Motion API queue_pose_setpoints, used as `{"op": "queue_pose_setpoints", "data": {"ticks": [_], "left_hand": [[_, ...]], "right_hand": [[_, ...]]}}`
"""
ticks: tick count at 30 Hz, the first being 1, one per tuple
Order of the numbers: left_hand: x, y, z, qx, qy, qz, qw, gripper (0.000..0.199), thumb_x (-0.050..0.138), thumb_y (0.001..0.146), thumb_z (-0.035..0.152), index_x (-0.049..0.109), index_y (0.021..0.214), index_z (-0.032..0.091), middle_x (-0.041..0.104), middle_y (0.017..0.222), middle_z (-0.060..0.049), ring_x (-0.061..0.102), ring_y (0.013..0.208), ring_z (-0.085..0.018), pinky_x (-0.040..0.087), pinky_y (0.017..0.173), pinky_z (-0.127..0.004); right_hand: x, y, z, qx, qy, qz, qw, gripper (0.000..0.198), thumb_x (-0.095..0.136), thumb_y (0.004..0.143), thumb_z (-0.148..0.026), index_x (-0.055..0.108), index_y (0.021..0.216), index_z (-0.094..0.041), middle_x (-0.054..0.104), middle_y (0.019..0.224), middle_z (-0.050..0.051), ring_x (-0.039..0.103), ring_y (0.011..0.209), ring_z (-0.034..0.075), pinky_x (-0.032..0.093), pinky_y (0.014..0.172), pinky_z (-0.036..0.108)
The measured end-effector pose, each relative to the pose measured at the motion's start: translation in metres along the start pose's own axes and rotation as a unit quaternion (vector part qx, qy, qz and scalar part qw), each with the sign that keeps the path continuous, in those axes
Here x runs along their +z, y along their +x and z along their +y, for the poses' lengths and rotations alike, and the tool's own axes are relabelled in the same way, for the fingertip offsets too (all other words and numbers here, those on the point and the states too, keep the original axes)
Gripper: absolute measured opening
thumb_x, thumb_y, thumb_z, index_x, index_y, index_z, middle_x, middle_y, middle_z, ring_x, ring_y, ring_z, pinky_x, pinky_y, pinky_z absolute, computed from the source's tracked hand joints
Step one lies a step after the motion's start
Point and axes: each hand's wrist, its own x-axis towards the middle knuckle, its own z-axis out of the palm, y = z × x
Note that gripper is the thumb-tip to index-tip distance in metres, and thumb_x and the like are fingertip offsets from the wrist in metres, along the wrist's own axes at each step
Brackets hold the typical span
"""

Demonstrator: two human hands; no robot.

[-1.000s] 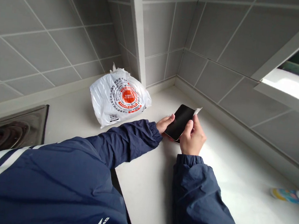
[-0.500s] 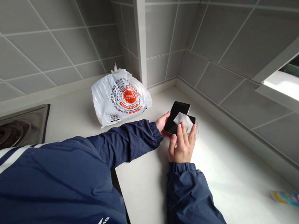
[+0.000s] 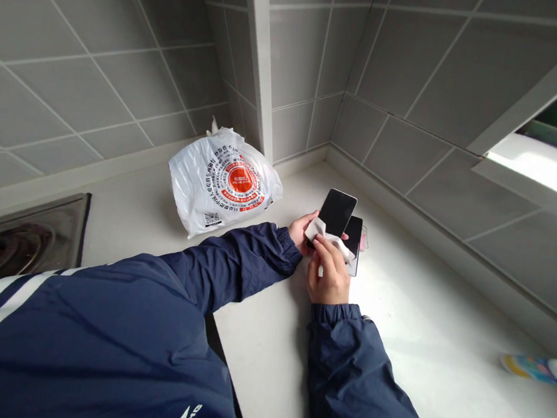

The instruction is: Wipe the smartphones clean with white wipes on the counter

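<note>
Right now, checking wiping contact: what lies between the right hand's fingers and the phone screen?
In the head view, a white wipe lies between the right hand and phone.

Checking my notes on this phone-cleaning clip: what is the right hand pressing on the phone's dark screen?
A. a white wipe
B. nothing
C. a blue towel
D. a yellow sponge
A: the right hand presses a small white wipe against the lower end of the phone, which the left hand steadies.

Daylight comes in from the window (image 3: 555, 167) at upper right, whose sill is blown out to white. It leaves a pale glare on the bench (image 3: 442, 362). The sleeves throw soft shadows to the left. Tile lines bend strongly toward the edges. The picture is sharp throughout.
</note>
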Motion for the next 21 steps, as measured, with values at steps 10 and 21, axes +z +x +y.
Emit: {"op": "queue_pose_setpoints", "data": {"ticks": [10, 21], "left_hand": [[-0.006, -0.001, -0.004, -0.001, 0.001, -0.043, 0.999, 0.048, 0.052, 0.097, 0.049, 0.067, 0.117, 0.008, 0.072, 0.095, -0.012, 0.068, 0.076, -0.017, 0.055, 0.076, -0.032], [0.0, 0.001, -0.005, 0.1, 0.108, 0.071, 0.986, 0.048, 0.065, 0.093, 0.042, 0.058, 0.126, 0.008, 0.075, 0.091, -0.012, 0.063, 0.057, -0.012, 0.035, 0.043, -0.018]], "right_hand": [[0.002, 0.005, 0.008, 0.044, -0.028, 0.133, 0.99, 0.031, 0.057, 0.095, -0.011, 0.071, 0.121, -0.019, 0.072, 0.117, 0.012, 0.071, 0.113, 0.023, 0.062, 0.096, 0.038], [-0.01, 0.014, 0.008, 0.208, 0.039, 0.199, 0.957, 0.013, 0.062, 0.089, -0.028, 0.069, 0.094, -0.019, 0.067, 0.095, 0.005, 0.065, 0.081, 0.015, 0.058, 0.063, 0.026]]}}
